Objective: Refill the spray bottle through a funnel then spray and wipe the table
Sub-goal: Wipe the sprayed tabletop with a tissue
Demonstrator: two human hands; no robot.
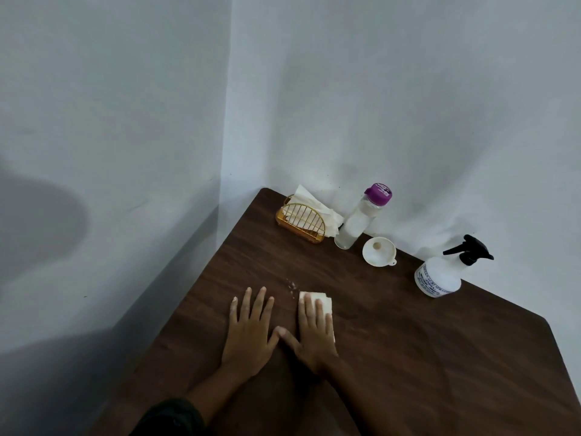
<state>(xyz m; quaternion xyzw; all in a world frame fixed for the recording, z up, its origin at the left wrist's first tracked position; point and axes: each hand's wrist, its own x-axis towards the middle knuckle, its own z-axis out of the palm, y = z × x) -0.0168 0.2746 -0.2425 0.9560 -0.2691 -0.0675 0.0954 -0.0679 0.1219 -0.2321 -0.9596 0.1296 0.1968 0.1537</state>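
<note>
My right hand (314,333) lies flat on a folded white tissue (327,302), pressing it onto the dark wooden table (408,357). My left hand (250,328) rests flat beside it, fingers spread, holding nothing. A few small wet droplets (291,284) sit just beyond the tissue. The white spray bottle (440,276) with a black trigger head stands at the right by the wall. A white funnel (379,250) lies on the table to its left. A clear bottle (361,217) with a purple cap stands upright behind the funnel.
A gold wire holder (300,219) with white tissues stands at the table's far corner. White walls meet just behind the far edge and run along the table's left side. The table's right corner is rounded.
</note>
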